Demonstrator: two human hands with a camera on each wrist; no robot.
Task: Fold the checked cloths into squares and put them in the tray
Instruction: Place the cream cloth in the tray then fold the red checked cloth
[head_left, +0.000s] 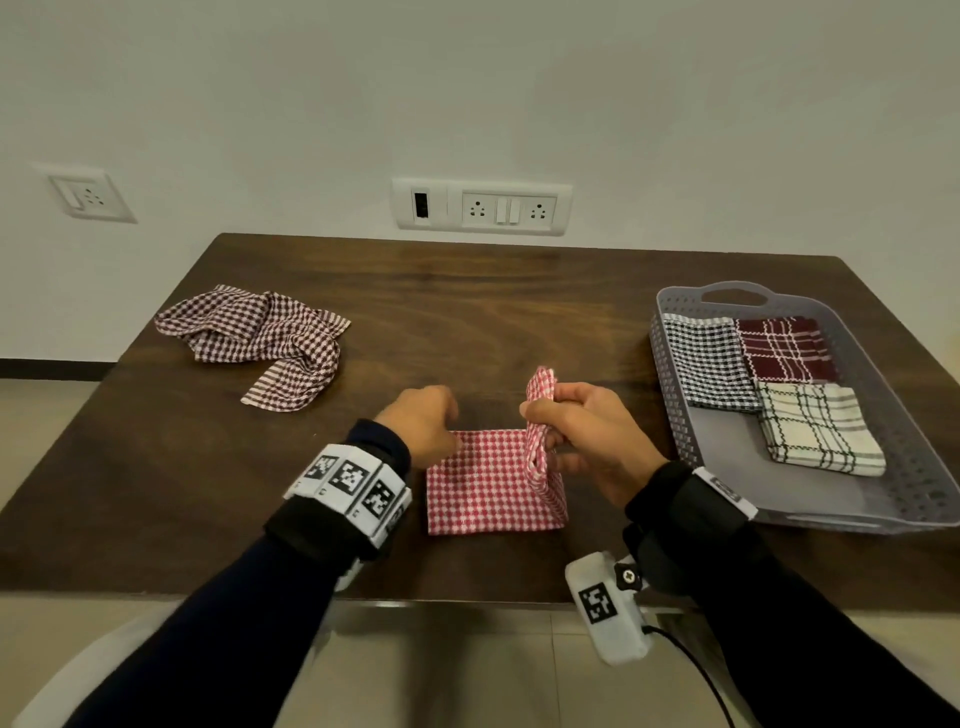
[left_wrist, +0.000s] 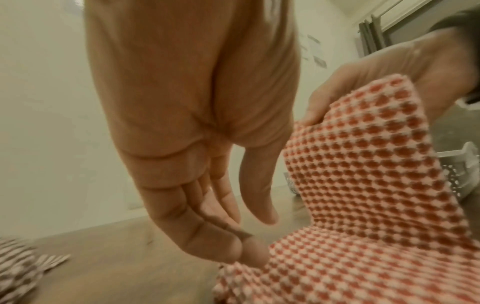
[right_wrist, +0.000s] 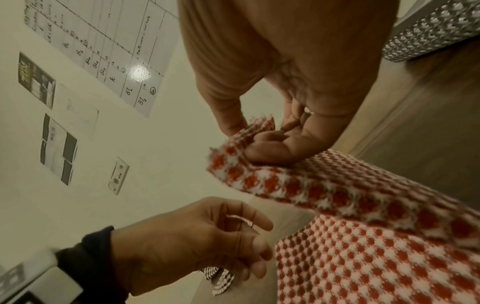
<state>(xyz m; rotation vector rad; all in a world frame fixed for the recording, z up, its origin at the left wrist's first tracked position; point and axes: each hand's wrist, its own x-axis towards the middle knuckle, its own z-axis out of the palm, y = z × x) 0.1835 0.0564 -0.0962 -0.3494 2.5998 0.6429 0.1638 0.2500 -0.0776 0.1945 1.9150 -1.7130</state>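
A red-and-white checked cloth (head_left: 483, 493) lies partly folded near the table's front edge. My right hand (head_left: 566, 421) pinches its right edge and holds that flap raised above the rest; the right wrist view shows thumb and fingers (right_wrist: 270, 146) closed on the hem of the cloth (right_wrist: 363, 257). My left hand (head_left: 423, 423) is at the cloth's far left corner, fingers (left_wrist: 207, 226) pointing down and loosely extended, tips touching the cloth (left_wrist: 363, 205) without gripping it. A grey perforated tray (head_left: 670, 395) stands at the right.
The tray holds three folded cloths: black-and-white check (head_left: 709, 364), maroon plaid (head_left: 784, 348), and white with dark lines (head_left: 815, 428). A crumpled brown-and-white checked cloth (head_left: 260, 338) lies at the far left of the dark wooden table (head_left: 467, 312). Wall sockets (head_left: 483, 208) sit behind.
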